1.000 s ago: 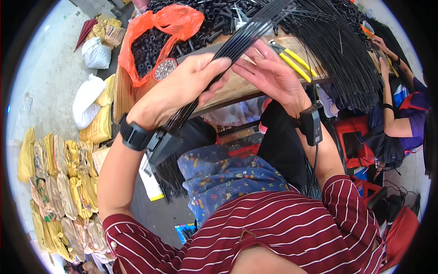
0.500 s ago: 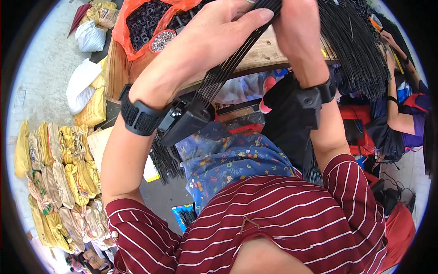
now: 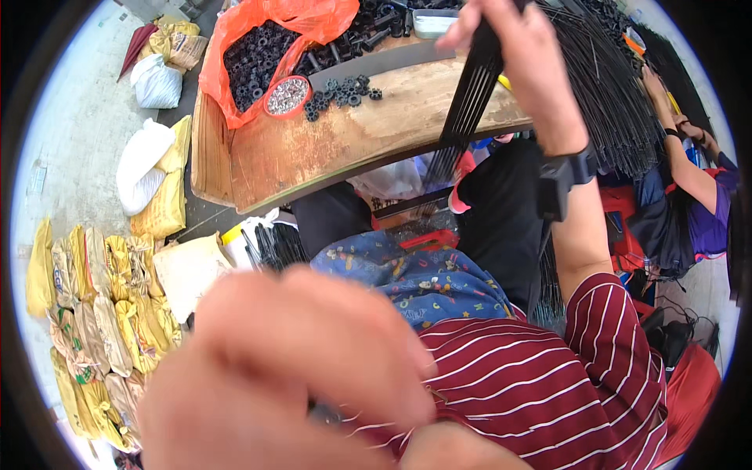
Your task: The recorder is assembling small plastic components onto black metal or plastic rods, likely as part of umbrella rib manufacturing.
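Note:
A bundle of thin black rods [image 3: 470,98] slants down over the edge of the workbench, its lower ends smeared by motion. My right hand [image 3: 536,66] is closed around its upper part. Very near the camera, my left hand [image 3: 290,360] looms large at the lower left with its fingers bent. It is blurred, and whether anything is in it cannot be made out. More thin black rods [image 3: 591,74] lie in a big heap beside my right hand. Small dark ring-shaped parts [image 3: 345,92] lie loose on the wooden workbench [image 3: 313,157].
An orange-red plastic bag [image 3: 215,74] of black parts stands at the bench's far left, beside a round tub of small shiny pieces [image 3: 287,96]. Filled yellow and beige sacks [image 3: 129,305] lie on the left floor. A co-worker's arm [image 3: 685,160] reaches in from the right.
My left hand has left the rods and come back low, close to the camera. My right hand keeps the bundle, which now hangs more steeply. More of the bench top shows.

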Motion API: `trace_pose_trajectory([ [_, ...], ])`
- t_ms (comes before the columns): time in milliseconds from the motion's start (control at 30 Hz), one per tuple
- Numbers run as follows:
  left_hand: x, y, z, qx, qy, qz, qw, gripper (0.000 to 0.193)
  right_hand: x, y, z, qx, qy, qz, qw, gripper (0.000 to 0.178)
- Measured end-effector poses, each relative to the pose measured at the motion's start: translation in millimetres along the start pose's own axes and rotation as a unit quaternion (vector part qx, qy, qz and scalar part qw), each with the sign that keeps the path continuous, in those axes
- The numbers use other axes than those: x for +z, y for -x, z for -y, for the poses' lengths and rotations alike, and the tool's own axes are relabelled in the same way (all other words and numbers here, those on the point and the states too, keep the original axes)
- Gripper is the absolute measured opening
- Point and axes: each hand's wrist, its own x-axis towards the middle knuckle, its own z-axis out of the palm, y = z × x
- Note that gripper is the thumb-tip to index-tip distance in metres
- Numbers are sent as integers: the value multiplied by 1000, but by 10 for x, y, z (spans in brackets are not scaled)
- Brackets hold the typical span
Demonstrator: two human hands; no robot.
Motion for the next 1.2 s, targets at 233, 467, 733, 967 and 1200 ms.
trace_pose_trajectory([
  [233,39,42,107,77,168,16,983,13,629,602,-770,159,-98,84,979,30],
  [467,305,-42,-380,4,-16,-160,987,13,746,694,-775,182,-185,100,961,23],
  [733,238,-132,-511,-157,-92,-153,971,24,857,628,-717,187,-182,112,959,28],
  [967,98,-126,-609,-203,-97,-155,962,26,842,655,-664,188,-171,123,959,26],
  [1200,319,-225,-566,-254,-93,-150,951,28,781,688,-640,196,-178,118,957,27],
])
